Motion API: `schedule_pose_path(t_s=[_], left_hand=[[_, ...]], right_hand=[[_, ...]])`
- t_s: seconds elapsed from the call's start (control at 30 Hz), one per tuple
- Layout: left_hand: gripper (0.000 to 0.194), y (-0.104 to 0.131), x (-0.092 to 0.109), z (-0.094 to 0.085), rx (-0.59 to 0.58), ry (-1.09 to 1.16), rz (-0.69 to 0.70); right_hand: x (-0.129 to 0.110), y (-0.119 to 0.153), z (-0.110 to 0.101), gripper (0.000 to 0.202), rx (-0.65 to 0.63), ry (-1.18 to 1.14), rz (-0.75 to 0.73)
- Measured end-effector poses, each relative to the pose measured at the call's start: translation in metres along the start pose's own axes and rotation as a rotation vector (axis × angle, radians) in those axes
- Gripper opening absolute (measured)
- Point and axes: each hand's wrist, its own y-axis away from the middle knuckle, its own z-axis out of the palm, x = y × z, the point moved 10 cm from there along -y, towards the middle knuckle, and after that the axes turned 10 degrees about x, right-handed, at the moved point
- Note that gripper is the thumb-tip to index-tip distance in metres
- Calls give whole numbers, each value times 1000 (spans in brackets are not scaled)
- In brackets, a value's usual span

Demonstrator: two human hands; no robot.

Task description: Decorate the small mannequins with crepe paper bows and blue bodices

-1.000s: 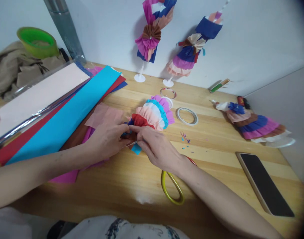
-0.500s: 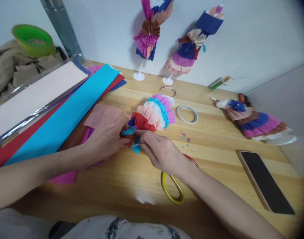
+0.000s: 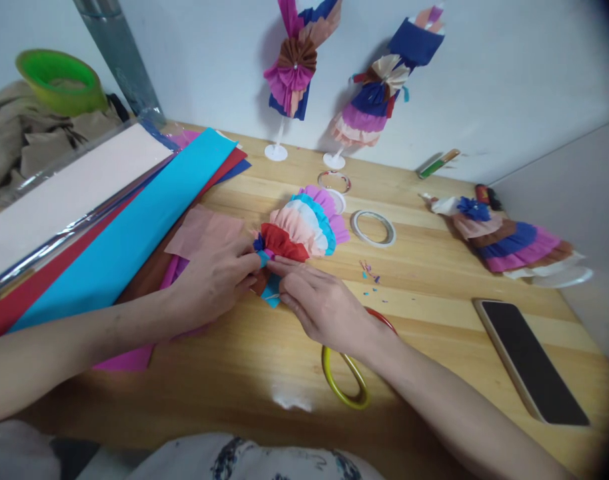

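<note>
Farthest left, well beyond the left hand, lay a crumpled beige cloth [image 3: 4, 140] with a round, hollow yellow-green plastic object [image 3: 67, 103] on it. A pale pink paper sheet in clear plastic wrapping [image 3: 79, 193] slanted above the left forearm, and a tall grey-blue bottle [image 3: 119, 60] stood behind it. A long bright-blue paper sheet [image 3: 129, 233] lay nearer that forearm, over red and brown ones. Just beyond the left hand was a thin dusty-pink paper square [image 3: 204, 233].

The left hand [image 3: 209, 280] was mostly closed, its thumb and forefinger pinching the narrow near end of a small tiered dress of ruffled crepe paper [image 3: 302, 230]. The dress lay between and just beyond both hands, its red, peach, white, blue and lilac frills fanning away from them. The right hand [image 3: 319, 300] was curled, its fingertips gripping the same end beside the left's, though its thumb was partly hidden.

Below the right wrist lay a yellow loop-shaped handle [image 3: 355, 403]. Beyond that hand, to the right, were a white tape ring [image 3: 377, 244] and tiny coloured paper scraps [image 3: 376, 279]. Farther right lay a striped, ruffled paper dress [image 3: 514, 243] and, nearer the right forearm, a black-screened phone [image 3: 532, 363].
</note>
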Motion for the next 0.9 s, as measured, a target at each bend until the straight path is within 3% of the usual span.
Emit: schedule_pose_path(t_s=[0.2, 0.3, 0.4, 0.67, 0.9], left_hand=[[30, 1, 10, -1, 7, 163, 82], [29, 1, 9, 0, 9, 160, 80], [28, 2, 10, 1, 17, 164, 92], [24, 0, 12, -3, 63, 128, 125], [24, -1, 12, 1, -48, 67, 61]], right_hand=[[27, 10, -39, 14, 378, -46, 313], [22, 10, -42, 13, 470, 44, 215], [13, 4, -33, 13, 453, 172, 55], [2, -6, -6, 22, 310, 383, -193], [2, -1, 2, 26, 222, 483, -232]])
